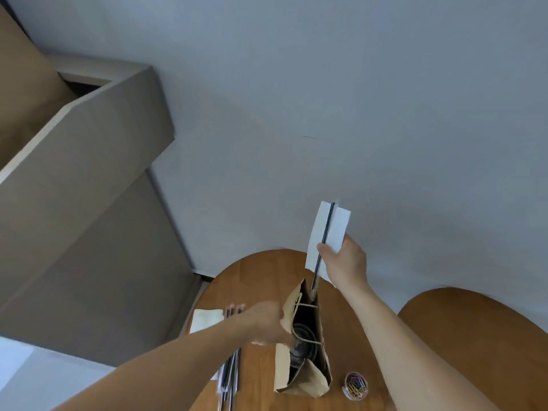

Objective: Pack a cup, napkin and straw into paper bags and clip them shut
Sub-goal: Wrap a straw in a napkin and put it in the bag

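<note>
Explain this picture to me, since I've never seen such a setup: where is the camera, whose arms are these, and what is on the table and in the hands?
There is no machine here. A person works with bare hands, and the single picture comes from a wide-angle camera worn on their head, looking down.

The left hand grips the rim of an upright brown paper bag and holds it open. A dark-lidded cup sits inside.

The right hand pinches a white paper napkin and a thin black straw together above the bag, with the straw's lower end at its mouth.

On the round wooden table lie a stack of white napkins, a bundle of spare black straws and a small clear tub of coloured paper clips.
</note>
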{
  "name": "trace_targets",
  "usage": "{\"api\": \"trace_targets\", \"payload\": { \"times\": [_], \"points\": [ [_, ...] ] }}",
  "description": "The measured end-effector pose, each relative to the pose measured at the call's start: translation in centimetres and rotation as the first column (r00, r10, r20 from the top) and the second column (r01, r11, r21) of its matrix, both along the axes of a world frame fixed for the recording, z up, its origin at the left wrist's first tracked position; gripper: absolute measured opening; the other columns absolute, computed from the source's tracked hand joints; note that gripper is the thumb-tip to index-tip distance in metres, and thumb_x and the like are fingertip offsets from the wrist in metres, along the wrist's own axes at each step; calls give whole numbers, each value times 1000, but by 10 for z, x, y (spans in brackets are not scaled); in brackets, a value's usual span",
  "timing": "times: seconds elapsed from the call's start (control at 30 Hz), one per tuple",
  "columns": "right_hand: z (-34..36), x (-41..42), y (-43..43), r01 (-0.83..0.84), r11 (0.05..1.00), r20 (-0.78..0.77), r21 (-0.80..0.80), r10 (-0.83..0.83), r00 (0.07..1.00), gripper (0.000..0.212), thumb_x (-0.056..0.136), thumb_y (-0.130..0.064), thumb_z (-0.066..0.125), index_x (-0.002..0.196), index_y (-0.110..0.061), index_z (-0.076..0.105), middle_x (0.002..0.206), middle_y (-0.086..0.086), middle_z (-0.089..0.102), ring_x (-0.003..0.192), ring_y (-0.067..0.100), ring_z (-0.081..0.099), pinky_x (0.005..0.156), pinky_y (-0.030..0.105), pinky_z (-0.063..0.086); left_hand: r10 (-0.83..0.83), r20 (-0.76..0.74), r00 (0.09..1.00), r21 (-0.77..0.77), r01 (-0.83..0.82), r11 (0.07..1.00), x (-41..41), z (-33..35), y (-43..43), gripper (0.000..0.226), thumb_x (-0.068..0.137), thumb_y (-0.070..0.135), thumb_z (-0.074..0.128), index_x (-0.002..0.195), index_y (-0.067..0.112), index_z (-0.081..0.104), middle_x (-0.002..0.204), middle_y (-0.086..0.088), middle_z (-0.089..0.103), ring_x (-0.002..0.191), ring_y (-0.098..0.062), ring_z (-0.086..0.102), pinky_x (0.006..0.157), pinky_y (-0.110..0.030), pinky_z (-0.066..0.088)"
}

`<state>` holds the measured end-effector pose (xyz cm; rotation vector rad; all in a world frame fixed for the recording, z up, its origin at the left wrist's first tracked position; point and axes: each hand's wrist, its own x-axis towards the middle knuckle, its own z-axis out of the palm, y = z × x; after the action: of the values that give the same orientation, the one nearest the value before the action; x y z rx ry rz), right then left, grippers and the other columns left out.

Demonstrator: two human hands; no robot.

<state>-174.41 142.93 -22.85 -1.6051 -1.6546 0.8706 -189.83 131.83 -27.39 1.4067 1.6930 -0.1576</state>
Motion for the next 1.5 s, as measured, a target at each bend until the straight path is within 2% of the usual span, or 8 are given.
{"api": "trace_targets", "payload": {
  "times": [0.27, 0.43, 0.6, 0.73, 0.97, 1.03, 1.27, 1.5],
  "points": [
    [-42, -38, -20, -34, 994, 73, -102, 41, 997, 20, 94, -25, 61, 111, -14, 60, 103, 2, 68, 68, 2, 53, 42, 5, 35, 291, -9, 957, 75, -289, 954, 11, -26, -2, 29, 96, 37, 50, 89, 16, 69, 82, -4, 71, 75, -18, 72, 75, -35, 62],
    [-49, -44, -37, -140, 965, 87, -221, 163, 983, 34, 96, -21, 58, 130, -17, 56, 123, 3, 66, 102, 18, 65, 51, 4, 37, 489, 87, 868, -20, -489, 872, -12, -34, -4, 31, 94, 29, 47, 84, 9, 69, 63, -2, 73, 57, -12, 72, 68, -29, 62],
    [-42, -26, -60, -321, 903, 223, -287, 388, 894, 32, 96, -29, 58, 127, -21, 56, 110, -7, 65, 92, 8, 64, 54, 9, 39, 584, 214, 783, -148, -565, 812, -17, -35, 0, 33, 96, 31, 44, 90, 6, 64, 54, -2, 69, 41, -13, 60, 44, -19, 45],
    [-44, -8, -73, -399, 796, 262, -454, 548, 794, 25, 97, -24, 58, 121, -24, 57, 103, -8, 64, 85, 4, 61, 58, 13, 41, 567, 251, 785, -187, -535, 824, -16, -34, 1, 31, 93, 26, 44, 91, 3, 64, 55, -5, 68, 39, -13, 56, 43, -18, 41],
    [-69, -2, -69, -181, 709, 427, -682, 587, 687, 7, 91, -8, 61, 97, -12, 62, 91, 4, 65, 77, 18, 63, 63, 27, 55, 552, 277, 787, -207, -512, 834, -15, -34, -3, 29, 92, 27, 43, 89, 3, 59, 52, -4, 64, 36, -12, 53, 44, -17, 38],
    [-83, -11, -72, -158, 689, 444, -707, 607, 659, 12, 91, -6, 59, 85, -16, 57, 83, 2, 61, 68, 14, 58, 53, 23, 46, 535, 266, 802, -191, -500, 845, -14, -36, -5, 31, 93, 28, 42, 91, 4, 61, 54, -3, 67, 40, -11, 58, 46, -18, 42],
    [-125, -31, -68, -80, 718, 462, -691, 525, 715, 18, 96, -21, 53, 79, -24, 53, 78, -4, 59, 67, 10, 55, 69, 27, 43, 455, 226, 861, -123, -438, 890, -20, -43, -16, 35, 93, 33, 40, 89, 10, 65, 64, 1, 74, 56, -8, 71, 73, -26, 60],
    [-149, -31, -73, -18, 759, 525, -651, 466, 712, 14, 95, -27, 50, 84, -26, 59, 81, -5, 62, 74, 12, 57, 77, 30, 44, 459, 237, 857, -99, -448, 888, -25, -40, -16, 16, 92, 30, 41, 79, 23, 46, 64, 1, 73, 57, -10, 71, 71, -27, 59]
  ]
}}
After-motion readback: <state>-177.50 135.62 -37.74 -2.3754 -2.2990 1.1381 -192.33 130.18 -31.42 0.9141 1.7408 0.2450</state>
